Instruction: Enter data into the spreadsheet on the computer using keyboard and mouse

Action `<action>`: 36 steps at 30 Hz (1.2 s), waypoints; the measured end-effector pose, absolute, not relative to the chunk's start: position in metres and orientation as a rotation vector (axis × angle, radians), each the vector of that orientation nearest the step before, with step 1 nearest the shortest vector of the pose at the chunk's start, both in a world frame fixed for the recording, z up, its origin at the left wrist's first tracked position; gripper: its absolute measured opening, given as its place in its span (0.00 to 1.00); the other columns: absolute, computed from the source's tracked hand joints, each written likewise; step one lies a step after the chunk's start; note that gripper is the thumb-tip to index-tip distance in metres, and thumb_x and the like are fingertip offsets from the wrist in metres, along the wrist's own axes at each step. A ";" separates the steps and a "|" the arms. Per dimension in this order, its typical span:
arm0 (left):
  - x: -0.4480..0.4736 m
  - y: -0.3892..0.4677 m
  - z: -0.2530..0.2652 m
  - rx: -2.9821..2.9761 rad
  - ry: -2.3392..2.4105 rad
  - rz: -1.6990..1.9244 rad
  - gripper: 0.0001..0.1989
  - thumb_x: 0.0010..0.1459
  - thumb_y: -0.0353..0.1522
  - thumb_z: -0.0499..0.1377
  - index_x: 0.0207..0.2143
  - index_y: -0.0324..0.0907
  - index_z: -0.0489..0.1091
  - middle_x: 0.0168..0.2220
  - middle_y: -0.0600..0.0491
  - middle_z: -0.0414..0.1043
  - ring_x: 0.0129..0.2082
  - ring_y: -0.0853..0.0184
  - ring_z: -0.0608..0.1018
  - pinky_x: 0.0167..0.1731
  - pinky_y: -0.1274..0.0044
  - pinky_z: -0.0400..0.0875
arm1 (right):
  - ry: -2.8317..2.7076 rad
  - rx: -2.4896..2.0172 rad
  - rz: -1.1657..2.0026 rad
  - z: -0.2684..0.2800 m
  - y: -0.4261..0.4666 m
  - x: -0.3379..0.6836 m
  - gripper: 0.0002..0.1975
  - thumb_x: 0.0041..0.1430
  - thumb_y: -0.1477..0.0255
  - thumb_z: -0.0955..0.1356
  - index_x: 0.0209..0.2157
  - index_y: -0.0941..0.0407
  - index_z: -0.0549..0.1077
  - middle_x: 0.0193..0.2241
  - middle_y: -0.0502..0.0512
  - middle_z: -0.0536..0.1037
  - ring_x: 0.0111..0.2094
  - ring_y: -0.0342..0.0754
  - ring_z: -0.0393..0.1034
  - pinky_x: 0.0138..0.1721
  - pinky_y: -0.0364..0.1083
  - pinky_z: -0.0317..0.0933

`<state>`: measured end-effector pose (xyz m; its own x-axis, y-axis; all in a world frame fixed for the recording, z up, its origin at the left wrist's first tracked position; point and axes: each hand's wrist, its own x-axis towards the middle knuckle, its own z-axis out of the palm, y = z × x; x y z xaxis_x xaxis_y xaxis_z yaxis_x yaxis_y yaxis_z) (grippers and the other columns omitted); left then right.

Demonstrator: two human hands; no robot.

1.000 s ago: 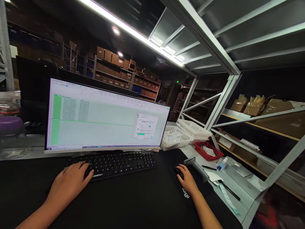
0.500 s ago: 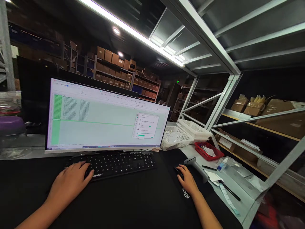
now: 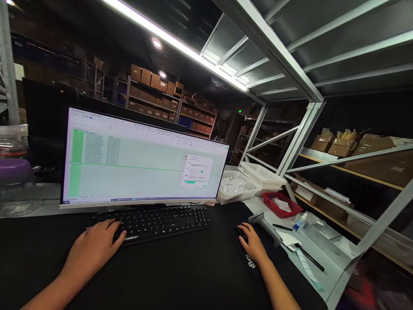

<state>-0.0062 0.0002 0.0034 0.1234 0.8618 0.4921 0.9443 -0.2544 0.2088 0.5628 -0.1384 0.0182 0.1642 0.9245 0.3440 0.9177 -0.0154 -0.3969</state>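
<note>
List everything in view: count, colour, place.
Monitor: one, pale screen, left of centre
Keyboard: one, black, below the monitor
Mouse: one, dark, right of keyboard
Mat: at least one, black, under keyboard
Scanner: one, grey, right of mouse
White baskets: at least two, white, right of monitor
Red basket: one, red, beside white baskets
Pen-like sticks: two, black, right of scanner
Bottle: one, partly blue, right of scanner
Paper: count unclear, white, right of scanner
Container: one, purple-lidded, far left
Racks: several, grey, right and background
Boxes: many, brown, on the racks
Strip light: one, white, overhead
Round lights: at least two, white, overhead
Left hand: one, bare, on keyboard's left end
Right hand: one, bare, on mouse
</note>
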 end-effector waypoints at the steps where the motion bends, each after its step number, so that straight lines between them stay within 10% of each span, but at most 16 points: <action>1: -0.006 0.001 0.003 -2.231 -1.814 -0.812 0.38 0.65 0.48 0.41 0.56 0.31 0.76 0.61 0.31 0.73 0.62 0.41 0.73 0.62 0.51 0.65 | -1.734 -1.920 0.016 0.018 -0.138 0.563 0.25 0.64 0.69 0.66 0.61 0.49 0.75 0.67 0.58 0.70 0.66 0.55 0.69 0.70 0.55 0.61; 36: -0.005 -0.004 0.010 -2.230 -1.830 -0.768 0.40 0.65 0.49 0.39 0.57 0.29 0.75 0.60 0.31 0.73 0.60 0.40 0.74 0.60 0.51 0.67 | -1.751 -1.944 -0.006 0.019 -0.138 0.564 0.26 0.65 0.69 0.65 0.64 0.50 0.73 0.67 0.60 0.67 0.66 0.54 0.69 0.69 0.54 0.61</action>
<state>-0.0045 -0.0039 0.0099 0.1214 0.8703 0.4772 0.9503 -0.2408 0.1975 0.5640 -0.1385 0.0190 0.1647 0.9262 0.3390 0.9287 -0.0299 -0.3696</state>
